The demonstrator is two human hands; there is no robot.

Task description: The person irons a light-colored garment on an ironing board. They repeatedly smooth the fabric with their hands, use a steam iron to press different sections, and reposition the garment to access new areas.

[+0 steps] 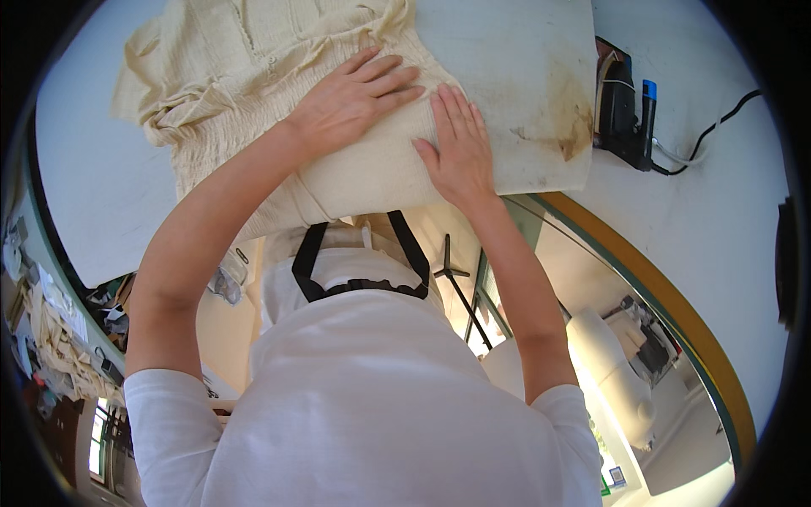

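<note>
A cream crinkled cloth garment [222, 82] with gathered parts and a row of small buttons lies over a pale padded board. My left hand [355, 98] rests palm down on its gathered part, fingers slightly spread and pointing right. Just right of it, my right hand [459, 136] lies flat on the smoother cloth near the garment's right edge, thumb apart from the fingers. Neither hand grips anything. The garment's lower part hangs over the board's near edge, towards my body.
Brown stains mark the pale board [538, 152] right of the garment. Beyond its right edge, an electric iron [621, 108] with a black cord [703, 136] stands on the white table [684, 209]. At far left, cream cloth pieces [63, 342] lie heaped.
</note>
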